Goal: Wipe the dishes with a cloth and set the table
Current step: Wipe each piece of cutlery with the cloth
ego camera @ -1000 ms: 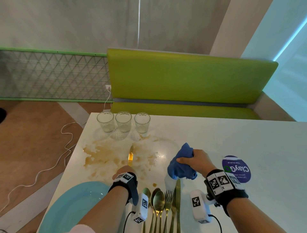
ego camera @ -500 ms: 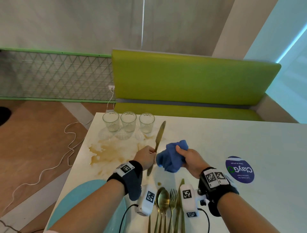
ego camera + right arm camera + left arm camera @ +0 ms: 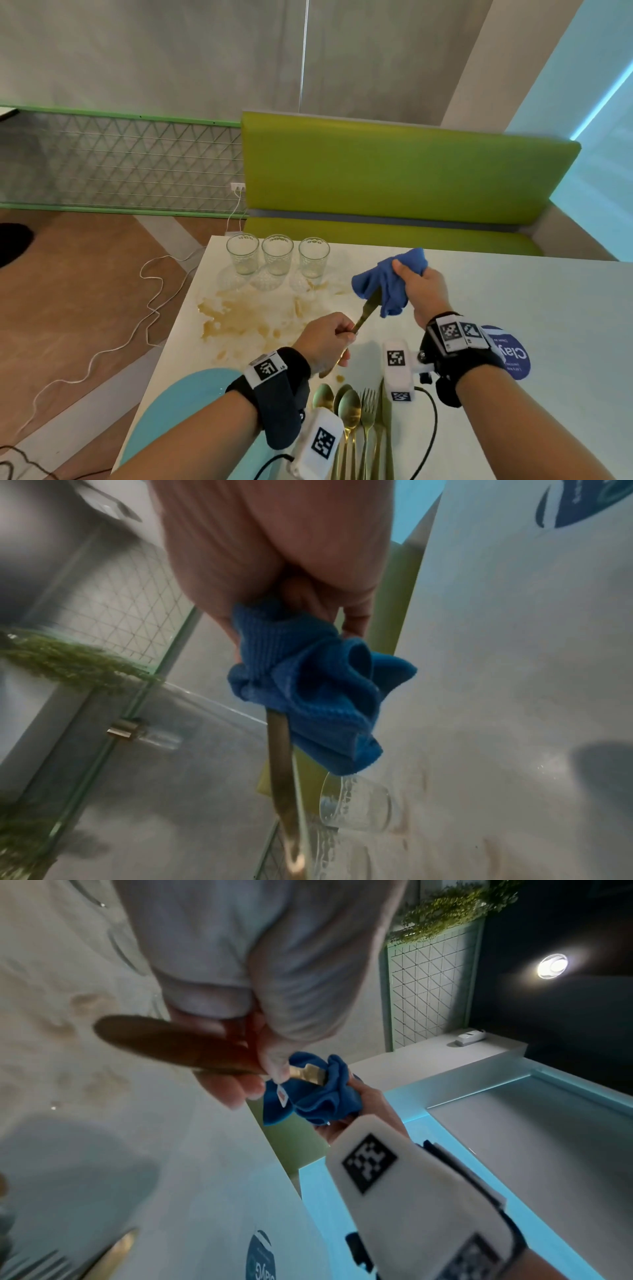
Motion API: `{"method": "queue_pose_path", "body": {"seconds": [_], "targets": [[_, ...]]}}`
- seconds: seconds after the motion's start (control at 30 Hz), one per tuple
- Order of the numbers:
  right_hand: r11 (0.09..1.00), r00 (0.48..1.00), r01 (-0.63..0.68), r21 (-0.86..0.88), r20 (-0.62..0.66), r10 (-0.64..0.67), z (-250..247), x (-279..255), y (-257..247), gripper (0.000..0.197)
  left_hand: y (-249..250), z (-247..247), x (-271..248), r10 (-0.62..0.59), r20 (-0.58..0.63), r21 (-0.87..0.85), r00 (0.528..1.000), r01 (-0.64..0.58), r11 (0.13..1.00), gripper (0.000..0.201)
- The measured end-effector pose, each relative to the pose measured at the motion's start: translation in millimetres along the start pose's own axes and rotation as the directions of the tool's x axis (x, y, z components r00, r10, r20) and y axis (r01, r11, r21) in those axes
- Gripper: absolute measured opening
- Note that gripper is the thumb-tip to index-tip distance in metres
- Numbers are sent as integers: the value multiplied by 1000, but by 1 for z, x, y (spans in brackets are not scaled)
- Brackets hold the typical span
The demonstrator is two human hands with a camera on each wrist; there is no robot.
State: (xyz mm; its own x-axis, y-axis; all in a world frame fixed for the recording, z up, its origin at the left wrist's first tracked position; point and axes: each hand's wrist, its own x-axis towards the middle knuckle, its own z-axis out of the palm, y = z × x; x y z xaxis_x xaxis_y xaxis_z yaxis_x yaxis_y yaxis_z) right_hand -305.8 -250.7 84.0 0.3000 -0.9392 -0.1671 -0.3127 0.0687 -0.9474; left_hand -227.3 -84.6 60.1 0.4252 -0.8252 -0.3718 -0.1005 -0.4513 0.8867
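My left hand (image 3: 329,337) grips the handle of a gold knife (image 3: 366,310) above the white table (image 3: 513,308), blade pointing up and to the right. My right hand (image 3: 416,286) grips a bunched blue cloth (image 3: 387,282) wrapped round the blade, so the blade tip is hidden. In the left wrist view the knife (image 3: 304,1073) runs from my fingers into the cloth (image 3: 318,1096). In the right wrist view the cloth (image 3: 318,685) covers the upper part of the knife (image 3: 282,772).
Three empty glasses (image 3: 277,253) stand in a row at the table's far left, behind a brown spill (image 3: 246,315). A light blue plate (image 3: 181,404) lies at the near left. Gold spoons, a fork and a knife (image 3: 359,418) lie near me. A round blue sticker (image 3: 510,356) lies right. A green bench (image 3: 394,171) stands behind.
My left hand lifted the knife off the spill and tilted it right. My right hand rose with the cloth and closed it round the blade.
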Motion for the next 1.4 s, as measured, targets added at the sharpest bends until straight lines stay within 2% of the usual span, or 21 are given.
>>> {"method": "queue_pose_path", "body": {"seconds": [0.13, 0.2, 0.23, 0.3, 0.37, 0.5, 0.6, 0.67, 0.8, 0.93, 1.1, 1.2, 1.3, 1.37, 1.4], "targets": [[990, 993, -17, 138, -111, 33, -10, -2, -4, 30, -6, -9, -2, -21, -55, 0, 998, 21, 1000, 9], [980, 998, -56, 191, -19, 61, -12, -11, -5, 27, -7, -13, -2, -28, -110, -56, 994, 22, 998, 9], [984, 996, -73, 164, 52, 66, -9, -20, -3, 28, -6, -13, -1, -26, -124, -91, 992, 15, 996, 11], [996, 980, -79, 33, 187, 72, 4, -40, 1, 33, 4, -10, -1, -3, -114, -146, 994, -14, 989, 15], [998, 964, -43, -55, 258, 56, 18, -54, 6, 41, 15, -4, -3, 41, -65, -149, 997, -50, 988, 18], [995, 988, 30, -99, 156, -14, 25, -53, 2, 44, 25, 2, -9, 71, -33, -284, 997, -77, 956, 24], [999, 998, 21, -42, 65, -18, 19, -43, -9, 39, 19, 2, -14, 16, 23, -386, 1000, -6, 922, 15], [1000, 999, 3, 8, 36, -3, 13, -36, -12, 35, 11, 2, -18, -19, 42, -391, 999, 34, 920, 10], [999, 998, -19, 39, 67, 16, 10, -40, -3, 35, 0, 3, -20, -45, -15, -395, 999, 36, 918, 16], [998, 983, -53, -42, 172, 59, 19, -65, 19, 51, 0, 5, -22, -55, -47, -438, 997, 29, 899, 20], [983, 964, 7, -181, 262, 42, 15, -84, 31, 27, -11, 18, -28, -84, -64, -462, 994, 45, 885, 27], [950, 966, 55, -309, 257, 28, 6, -87, 35, 35, -16, 24, -33, -70, 24, -437, 997, 73, 897, 24], [857, 962, 118, -502, 273, 27, -3, -91, 39, 39, -13, 15, -33, -112, 141, -225, 984, 142, 964, 19], [800, 959, 131, -586, 278, 47, -8, -94, 40, 41, -11, 5, -27, -144, 100, -90, 984, 154, 984, 17], [785, 956, 132, -605, 288, 61, -10, -95, 41, 43, -8, 1, -25, -144, 49, -89, 988, 148, 985, 13]]}}
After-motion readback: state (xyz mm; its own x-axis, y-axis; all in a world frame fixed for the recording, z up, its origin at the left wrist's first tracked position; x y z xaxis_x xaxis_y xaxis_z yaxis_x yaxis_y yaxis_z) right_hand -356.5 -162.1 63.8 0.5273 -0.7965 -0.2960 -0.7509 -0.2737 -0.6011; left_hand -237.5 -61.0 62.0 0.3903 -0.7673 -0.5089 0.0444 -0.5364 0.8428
